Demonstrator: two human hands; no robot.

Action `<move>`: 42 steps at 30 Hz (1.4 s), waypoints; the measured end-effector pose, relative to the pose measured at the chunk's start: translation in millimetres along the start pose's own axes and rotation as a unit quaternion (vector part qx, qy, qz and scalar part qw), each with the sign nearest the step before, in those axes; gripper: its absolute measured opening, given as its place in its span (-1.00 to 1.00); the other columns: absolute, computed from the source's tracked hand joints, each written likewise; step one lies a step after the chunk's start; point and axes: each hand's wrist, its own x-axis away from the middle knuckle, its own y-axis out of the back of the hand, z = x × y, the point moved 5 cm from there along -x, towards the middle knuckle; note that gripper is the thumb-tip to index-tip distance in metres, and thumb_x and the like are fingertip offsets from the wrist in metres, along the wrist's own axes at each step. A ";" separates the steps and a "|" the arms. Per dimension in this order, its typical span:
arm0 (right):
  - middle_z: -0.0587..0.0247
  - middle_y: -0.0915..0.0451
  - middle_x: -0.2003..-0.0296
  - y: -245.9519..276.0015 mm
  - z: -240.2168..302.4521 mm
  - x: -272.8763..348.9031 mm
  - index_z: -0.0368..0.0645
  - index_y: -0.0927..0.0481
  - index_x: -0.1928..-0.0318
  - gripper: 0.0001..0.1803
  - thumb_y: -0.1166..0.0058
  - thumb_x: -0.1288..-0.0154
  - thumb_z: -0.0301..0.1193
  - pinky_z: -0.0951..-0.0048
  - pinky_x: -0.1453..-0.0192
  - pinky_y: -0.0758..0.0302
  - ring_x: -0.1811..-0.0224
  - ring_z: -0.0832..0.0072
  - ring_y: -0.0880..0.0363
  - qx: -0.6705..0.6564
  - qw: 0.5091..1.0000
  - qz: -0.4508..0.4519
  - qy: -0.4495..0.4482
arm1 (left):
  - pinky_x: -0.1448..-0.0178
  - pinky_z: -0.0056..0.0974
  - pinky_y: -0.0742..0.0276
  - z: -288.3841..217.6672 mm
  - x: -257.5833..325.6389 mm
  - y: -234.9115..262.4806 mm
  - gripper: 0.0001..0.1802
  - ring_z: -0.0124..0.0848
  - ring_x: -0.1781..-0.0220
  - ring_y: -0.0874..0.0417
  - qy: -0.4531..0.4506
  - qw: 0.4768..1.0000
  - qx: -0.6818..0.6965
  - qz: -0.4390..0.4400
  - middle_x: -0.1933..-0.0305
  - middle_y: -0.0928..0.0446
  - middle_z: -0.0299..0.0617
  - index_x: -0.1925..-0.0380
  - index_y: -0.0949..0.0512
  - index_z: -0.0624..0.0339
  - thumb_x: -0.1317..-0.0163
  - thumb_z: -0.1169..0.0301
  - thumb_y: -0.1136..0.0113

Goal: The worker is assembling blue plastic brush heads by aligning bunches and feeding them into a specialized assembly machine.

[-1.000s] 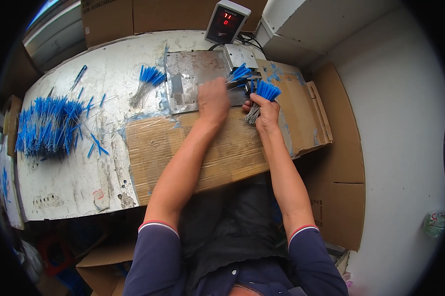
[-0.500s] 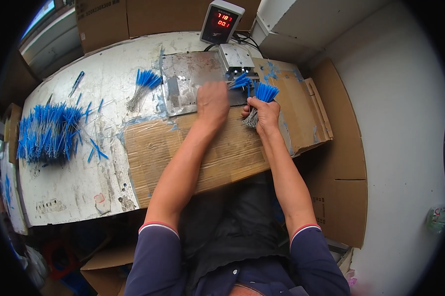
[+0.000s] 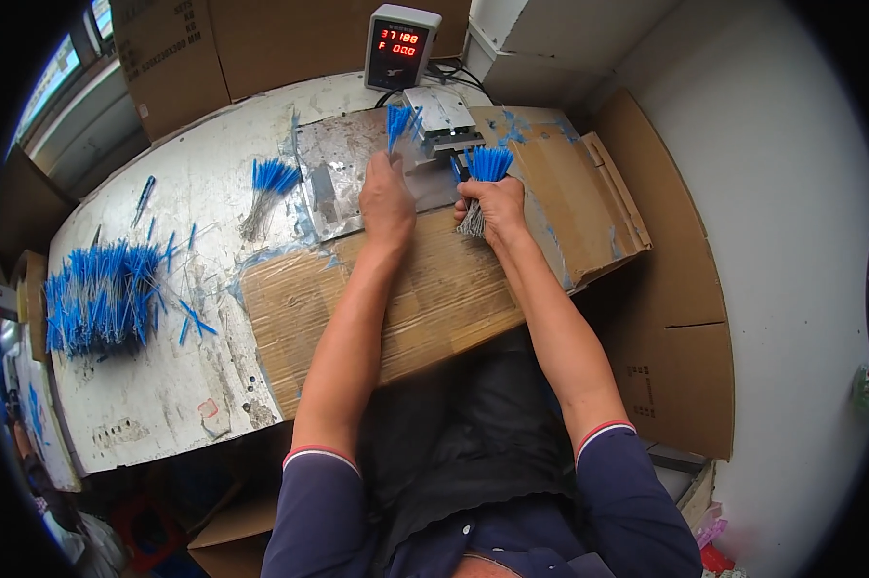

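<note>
My left hand (image 3: 388,204) is closed on a small bunch of blue-tipped wires (image 3: 398,121) above the metal plate (image 3: 330,207), their blue ends pointing away from me. To its right, my right hand (image 3: 502,206) grips a thicker bundle of blue-tipped wires (image 3: 490,164). The blue ends stand up past its fingers and the thin grey ends show below them. Just beyond the right hand is a small metal machine (image 3: 440,111) on the bench.
A digital counter (image 3: 396,48) with red digits stands at the back. One small wire bunch (image 3: 269,183) lies left of the plate; a large pile (image 3: 102,299) is at far left, with loose pieces beside it. Flattened cardboard (image 3: 386,308) covers the bench's front; a pen (image 3: 144,197) lies behind the pile.
My left hand has lifted away from the machine to the left, its small bunch now upright. The counter's digits have changed. The whole view has shifted slightly.
</note>
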 end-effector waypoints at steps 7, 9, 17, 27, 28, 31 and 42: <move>0.03 -0.57 0.60 -1.0 -2.9 -5.0 -0.39 -0.55 0.56 -0.88 -0.20 -0.06 -0.67 0.26 0.62 -0.60 0.65 0.29 -0.62 -0.009 0.999 -0.017 -0.042 | 0.00 0.01 -0.55 2.6 -1.7 3.9 -0.83 0.05 0.10 -0.68 0.003 0.998 0.048 -0.032 0.15 -0.65 0.06 0.06 -0.57 0.25 -0.49 0.44 -0.06; 0.02 -0.57 0.59 -3.5 -0.3 -7.2 -0.40 -0.54 0.57 -0.88 -0.18 -0.06 -0.69 0.25 0.62 -0.60 0.65 0.29 -0.62 -0.008 0.999 -0.028 -0.044 | 0.02 -0.01 -0.55 2.9 -1.4 4.1 -0.85 0.03 0.11 -0.68 0.014 0.999 0.035 -0.023 0.17 -0.65 0.06 0.09 -0.57 0.25 -0.49 0.44 -0.07; 0.03 -0.58 0.55 -6.2 1.8 -8.9 -0.43 -0.57 0.46 -0.89 -0.24 -0.15 -0.65 0.27 0.59 -0.63 0.60 0.28 -0.64 0.010 0.998 -0.040 -0.044 | 0.14 0.04 -0.55 4.6 -0.1 5.0 -0.90 0.04 0.21 -0.72 0.090 0.993 0.070 -0.023 0.21 -0.68 0.00 0.13 -0.51 0.22 -0.48 0.46 -0.05; 0.01 -0.61 0.54 1.2 -7.0 -9.1 -0.42 -0.58 0.43 -0.89 -0.23 -0.15 -0.59 0.26 0.55 -0.67 0.60 0.25 -0.67 -0.119 0.992 -0.012 -0.036 | 0.11 0.07 -0.51 -10.4 2.6 0.2 -0.91 0.05 0.20 -0.68 -0.039 0.998 -0.041 -0.001 0.28 -0.67 0.02 0.16 -0.52 0.18 -0.44 0.43 -0.11; 0.01 -0.61 0.54 4.9 -8.8 -7.9 -0.42 -0.58 0.43 -0.89 -0.23 -0.15 -0.59 0.26 0.55 -0.67 0.60 0.25 -0.67 -0.119 0.992 -0.012 -0.036 | 0.13 0.09 -0.50 -11.7 3.5 -3.9 -0.90 0.05 0.22 -0.68 -0.048 0.995 -0.078 0.036 0.29 -0.67 0.03 0.17 -0.52 0.17 -0.45 0.39 -0.11; 0.03 -0.68 0.44 7.6 -12.9 -3.5 -0.40 -0.65 0.28 -0.88 -0.28 -0.20 -0.58 0.23 0.36 -0.78 0.46 0.27 -0.74 -0.142 0.989 0.035 -0.028 | 0.16 0.13 -0.49 -10.5 4.1 -9.3 -0.88 0.07 0.25 -0.67 -0.072 0.988 -0.118 0.073 0.32 -0.66 0.06 0.19 -0.52 0.17 -0.45 0.36 -0.11; 0.08 -0.69 0.45 13.8 -9.9 3.0 -0.34 -0.67 0.29 -0.84 -0.37 -0.15 -0.54 0.29 0.37 -0.77 0.47 0.30 -0.74 -0.138 0.989 0.056 -0.010 | 0.12 0.12 -0.50 -16.6 5.8 -10.6 -0.88 0.09 0.22 -0.68 -0.118 0.983 -0.103 0.095 0.32 -0.65 0.10 0.16 -0.53 0.19 -0.41 0.40 -0.11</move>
